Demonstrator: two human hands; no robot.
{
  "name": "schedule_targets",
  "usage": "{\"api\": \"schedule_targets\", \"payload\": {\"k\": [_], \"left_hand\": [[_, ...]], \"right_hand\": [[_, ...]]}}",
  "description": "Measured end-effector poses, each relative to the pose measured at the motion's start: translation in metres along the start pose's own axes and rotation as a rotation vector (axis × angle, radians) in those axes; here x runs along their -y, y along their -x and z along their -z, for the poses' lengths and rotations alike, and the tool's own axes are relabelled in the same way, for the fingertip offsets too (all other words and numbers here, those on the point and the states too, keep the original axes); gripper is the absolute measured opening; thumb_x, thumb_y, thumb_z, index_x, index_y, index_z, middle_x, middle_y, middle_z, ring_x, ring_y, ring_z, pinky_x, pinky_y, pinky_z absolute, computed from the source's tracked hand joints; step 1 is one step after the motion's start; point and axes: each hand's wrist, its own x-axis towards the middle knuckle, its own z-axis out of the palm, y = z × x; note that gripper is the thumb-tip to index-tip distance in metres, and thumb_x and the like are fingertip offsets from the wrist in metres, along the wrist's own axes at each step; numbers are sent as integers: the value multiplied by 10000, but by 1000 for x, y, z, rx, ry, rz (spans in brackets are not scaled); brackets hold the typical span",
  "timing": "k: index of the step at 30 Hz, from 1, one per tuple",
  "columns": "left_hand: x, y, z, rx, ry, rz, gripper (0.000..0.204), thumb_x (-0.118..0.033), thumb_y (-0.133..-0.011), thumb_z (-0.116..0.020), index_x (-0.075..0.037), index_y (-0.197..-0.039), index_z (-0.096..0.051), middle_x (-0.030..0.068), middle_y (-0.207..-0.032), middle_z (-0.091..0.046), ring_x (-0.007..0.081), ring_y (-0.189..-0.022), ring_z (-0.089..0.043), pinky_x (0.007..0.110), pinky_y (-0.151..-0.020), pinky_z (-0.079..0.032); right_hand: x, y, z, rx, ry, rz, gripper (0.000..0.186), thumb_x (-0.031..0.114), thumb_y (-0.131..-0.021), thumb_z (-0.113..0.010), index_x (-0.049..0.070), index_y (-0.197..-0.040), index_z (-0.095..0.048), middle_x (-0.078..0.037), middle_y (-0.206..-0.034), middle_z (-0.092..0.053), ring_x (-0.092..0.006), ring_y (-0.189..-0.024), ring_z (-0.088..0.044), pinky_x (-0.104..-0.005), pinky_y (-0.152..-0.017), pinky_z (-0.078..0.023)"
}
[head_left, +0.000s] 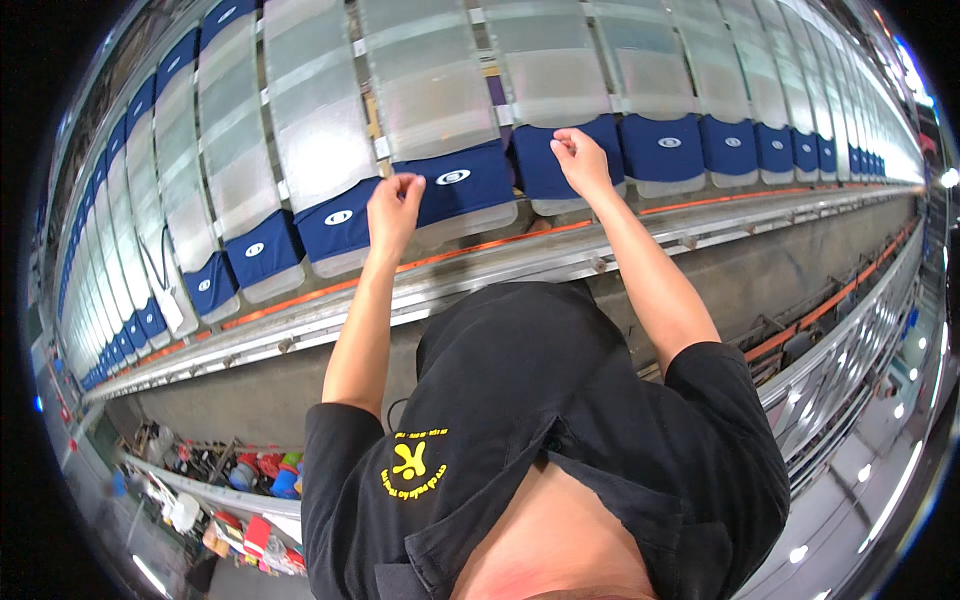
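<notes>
Black polo shirt was closest to the lens, yellow chest print on its left half. Past it we had the silver rail, then a long row of translucent boards.

Progress: we saw blue cloth on most near ends in view, both sides of us, so by our read the bulk was laid out. The blue cloth piece between our hands sat askew: far edge slanted, right end reaching farther up the board. We judged that one unfinished. One pale flap out left showed no blue we could make out. Far ends of the row were too small to check.

Hands: well apart. Our left hand was at the askew piece's left edge, fingers curled in; we couldn't tell if cloth was pinched. Our right hand was over the neighbouring blue piece, thumb near fingertips; contact not clear.

Orientation: askew piece's long axis ran left-right, across its board, as did its white oval mark. Boards pointed away from us. Clear board end showed past the near hem.
</notes>
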Motion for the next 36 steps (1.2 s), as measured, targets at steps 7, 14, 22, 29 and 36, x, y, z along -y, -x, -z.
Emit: {"api": "schedule_targets", "payload": {"k": [7,14,22,29,36], "left_hand": [[-41,2,-76,278,13,-43,348,-334,-910,-698,-10,-1037,-714,102,-778,-707,201,-709,-665,334,-708,-520],[-82,-62,-152,247,-126,96,457,-376,-946,-622,29,-1152,-661,128,-759,-732,259,-757,-723,378,-744,-538],[-100,-68,-172,175,-161,308,292,-257,-957,-599,11,-1038,-683,82,-704,-688,158,-582,-657,316,-553,-503],[-103,-54,-170,-59,-365,-174,253,-243,-964,-559,-2,-915,-618,235,-813,-679,440,-786,-661,483,-703,-511],[-120,-22,-187,6,-215,25,355,-375,-1005,-552,-23,-1027,-592,265,-876,-686,475,-870,-658,516,-753,-511]], "right_hand": [[-61,16,79,-100,93,-83,303,247,-922,-679,38,-1142,-671,-139,-944,-724,-260,-857,-697,-367,-800,-543],[-96,-50,109,49,90,6,357,254,-930,-670,40,-1215,-655,-140,-902,-735,-218,-763,-717,-348,-734,-547],[-69,-100,114,466,0,-189,253,229,-948,-564,15,-1025,-676,-163,-806,-719,-328,-730,-702,-454,-718,-553],[-70,-89,120,186,133,378,169,197,-929,-580,36,-890,-616,-196,-880,-697,-390,-880,-675,-510,-730,-521],[-56,-51,97,75,-145,165,221,233,-1020,-500,15,-1030,-528,-254,-915,-658,-466,-895,-638,-513,-756,-504]]}}
